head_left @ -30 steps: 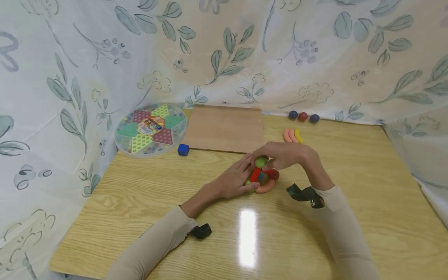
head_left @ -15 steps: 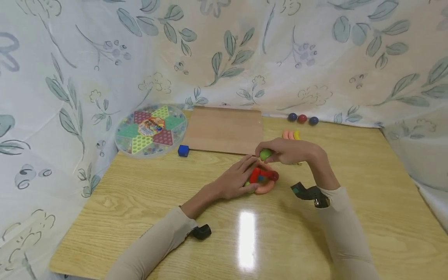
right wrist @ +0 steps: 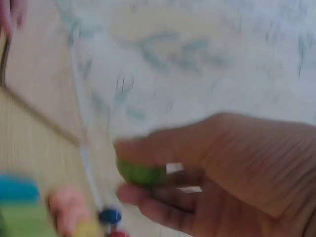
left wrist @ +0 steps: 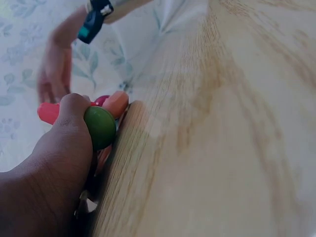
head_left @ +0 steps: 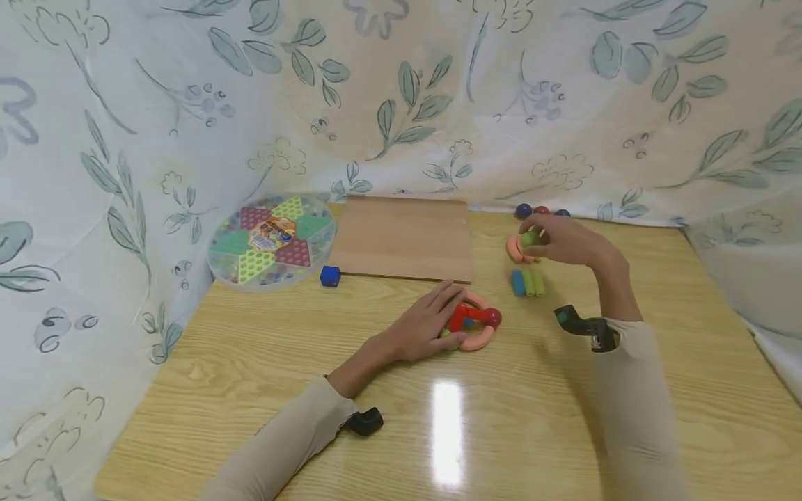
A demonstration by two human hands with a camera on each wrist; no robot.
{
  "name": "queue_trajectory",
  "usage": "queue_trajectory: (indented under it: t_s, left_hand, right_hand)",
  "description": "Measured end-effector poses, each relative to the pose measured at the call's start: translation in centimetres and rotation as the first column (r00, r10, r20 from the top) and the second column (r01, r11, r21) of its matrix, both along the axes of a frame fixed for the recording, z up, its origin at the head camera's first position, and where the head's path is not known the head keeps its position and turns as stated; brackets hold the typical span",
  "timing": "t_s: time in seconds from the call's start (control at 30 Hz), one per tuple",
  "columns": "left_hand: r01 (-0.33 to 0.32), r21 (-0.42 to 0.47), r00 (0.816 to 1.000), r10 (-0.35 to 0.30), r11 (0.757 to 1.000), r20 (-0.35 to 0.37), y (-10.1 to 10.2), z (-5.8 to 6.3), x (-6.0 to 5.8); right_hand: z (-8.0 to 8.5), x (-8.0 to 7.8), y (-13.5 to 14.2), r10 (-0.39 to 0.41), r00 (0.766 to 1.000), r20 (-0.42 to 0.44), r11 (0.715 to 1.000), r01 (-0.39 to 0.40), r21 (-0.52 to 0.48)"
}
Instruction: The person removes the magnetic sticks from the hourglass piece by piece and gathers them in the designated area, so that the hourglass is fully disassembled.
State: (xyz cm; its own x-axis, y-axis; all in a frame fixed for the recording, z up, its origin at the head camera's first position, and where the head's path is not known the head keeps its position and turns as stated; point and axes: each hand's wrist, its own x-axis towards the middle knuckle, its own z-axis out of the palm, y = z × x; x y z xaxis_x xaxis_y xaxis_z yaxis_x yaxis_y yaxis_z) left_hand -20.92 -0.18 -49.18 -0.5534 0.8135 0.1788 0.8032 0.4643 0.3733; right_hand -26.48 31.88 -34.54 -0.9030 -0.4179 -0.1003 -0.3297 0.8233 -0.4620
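Between the thumb and fingers of my right hand is a green ball, held above the curved pieces at the back right of the table. My left hand grips the left side of a toy ring of balls and rods, its thumb at a second green ball. That toy ring lies on the table, with salmon curved pieces, a red rod and a red ball. A bit of blue shows inside it; its left part is hidden by my left hand.
Beyond the toy ring lies a brown board, with a blue cube at its corner. A round Chinese checkers box stands at left. Near my right hand are salmon curved pieces, blue and green rods, and dark balls.
My right hand has lifted the green ball off the toy ring and carried it right and back, over the curved pieces. The left hand stays at the ring.
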Motion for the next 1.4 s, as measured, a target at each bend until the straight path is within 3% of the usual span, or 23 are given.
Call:
queue_trajectory:
  t_s: [0.07, 0.13, 0.23, 0.33, 0.43, 0.53, 0.73, 0.8, 0.87, 1.0, 1.07, 1.33, 1.4]
  left_hand:
    - [-0.003, -0.006, 1.0, 0.003, 1.0, 0.005, 0.1, 0.0, 0.1]
    - [-0.006, -0.009, 1.0, 0.006, 1.0, 0.009, 0.0, 0.0, 0.1]
    - [-0.015, -0.018, 1.0, 0.015, 1.0, 0.01, -0.2, 0.1, 0.2]
    - [-0.025, -0.028, 1.0, 0.025, 0.999, 0.013, -0.5, 0.1, 0.3]
    - [-0.023, -0.022, 1.0, 0.023, 1.0, 0.015, -0.4, 0.0, 0.3]
    - [-0.019, -0.008, 1.0, 0.02, 1.0, 0.018, -0.1, -0.1, 0.3]
    - [-0.001, -0.004, 1.0, 0.001, 1.0, 0.012, 0.5, -0.2, 0.3]
    - [0.005, -0.003, 1.0, -0.005, 1.0, 0.0, 0.6, -0.2, 0.2]
    - [-0.001, 0.0, 1.0, 0.001, 1.0, -0.01, 0.6, -0.1, 0.1]
    - [-0.024, -0.015, 1.0, 0.024, 1.0, 0.015, 0.3, 0.0, 0.0]
    - [-0.021, -0.025, 0.999, 0.022, 0.999, 0.033, 0.2, 0.0, 0.1]
    - [-0.018, -0.013, 1.0, 0.018, 1.0, -0.004, 0.0, 0.1, -0.1]
    - [-0.011, -0.019, 1.0, 0.012, 1.0, 0.007, 0.2, 0.2, 0.0]
  right_hand:
    - [-0.5, -1.0, 2.3, -0.112, 0.994, 0.008, 0.994, 0.112, 0.013]
    - [-1.2, -1.9, 4.6, -0.253, 0.967, 0.03, 0.968, 0.253, 0.006]
    - [-2.9, -3.2, 7.1, -0.442, 0.895, 0.057, 0.894, 0.445, -0.057]
    - [-4.9, -4.3, 8.3, -0.567, 0.821, 0.066, 0.812, 0.571, -0.118]
    - [-6.5, -5.2, 8.7, -0.661, 0.746, 0.087, 0.729, 0.665, -0.164]
    - [-7.5, -5.8, 8.8, -0.718, 0.687, 0.112, 0.659, 0.723, -0.209]
    - [-8.5, -6.2, 9.2, -0.79, 0.597, 0.144, 0.55, 0.792, -0.266]
    - [-8.5, -6.2, 9.6, -0.797, 0.585, 0.151, 0.538, 0.801, -0.264]
    - [-8.3, -6.3, 9.8, -0.792, 0.591, 0.154, 0.545, 0.798, -0.257]
    - [-8.1, -6.5, 9.8, -0.759, 0.626, 0.178, 0.582, 0.776, -0.245]
    - [-8.1, -6.5, 9.8, -0.754, 0.632, 0.179, 0.592, 0.772, -0.23]
    - [-8.5, -7.0, 9.0, -0.751, 0.638, 0.17, 0.587, 0.763, -0.27]
    - [-8.6, -6.9, 9.2, -0.762, 0.623, 0.176, 0.57, 0.775, -0.273]
